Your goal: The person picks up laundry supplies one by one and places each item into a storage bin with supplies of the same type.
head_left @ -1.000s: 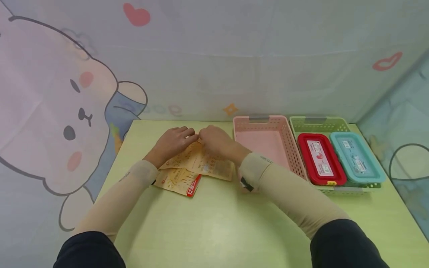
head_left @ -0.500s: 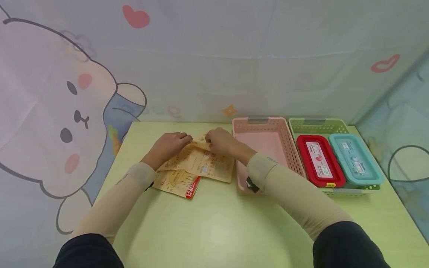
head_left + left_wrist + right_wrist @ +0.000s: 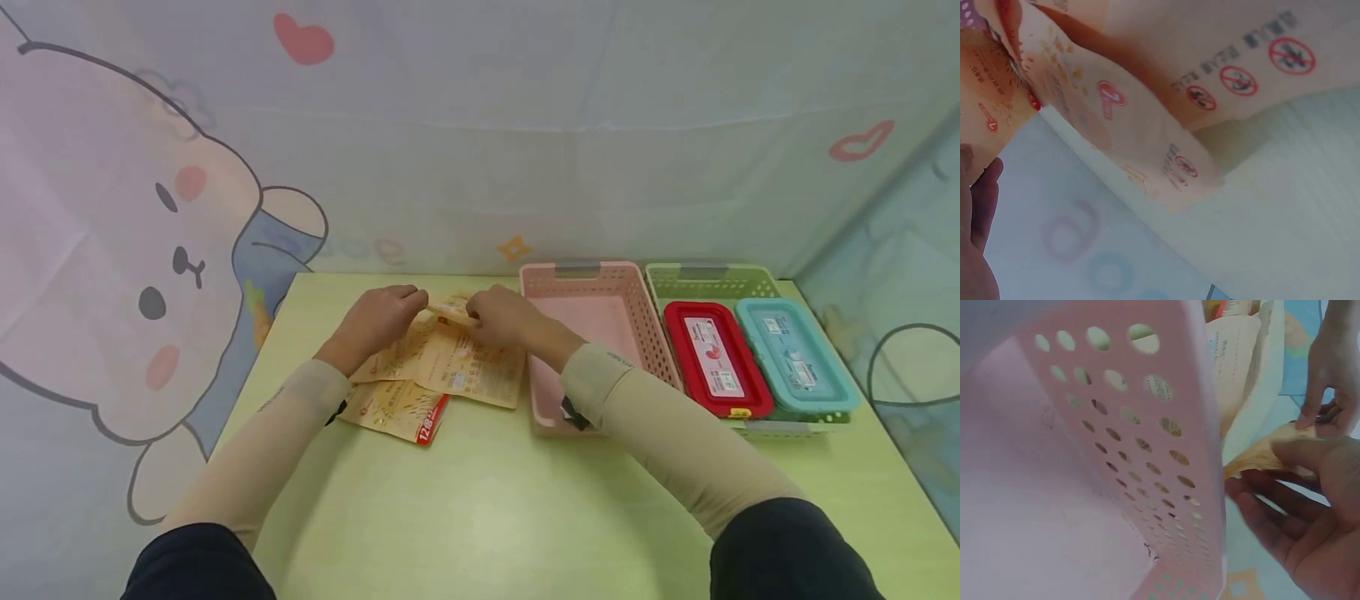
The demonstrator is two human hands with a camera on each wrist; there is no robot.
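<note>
My left hand [image 3: 382, 325] pinches one end of a yellow-orange flat packet [image 3: 450, 311] at the back of the table. At its other end, my right hand [image 3: 513, 321] grips it between thumb and fingers, as the right wrist view shows. The held packet [image 3: 1266, 456] spans the gap between the hands, bent and raised. Beneath it lie more such packets: a printed one [image 3: 480, 367] toward the right and one with a red corner [image 3: 393, 408] in front. Red prohibition symbols show on a packet [image 3: 1110, 103] in the left wrist view. Whether the held packet is torn, I cannot tell.
A pink perforated basket [image 3: 656, 333] stands just right of the packets, close to my right hand and forearm. Beyond it, a green basket [image 3: 765, 275] holds a red-lidded box [image 3: 716, 358] and a turquoise-lidded box [image 3: 801, 354]. A printed curtain [image 3: 450, 167] hangs behind the table [image 3: 465, 517].
The hands, close together a second ago, have drawn apart, the right one moving rightward. The packet they hold now shows between them. The baskets and the front packet stay put.
</note>
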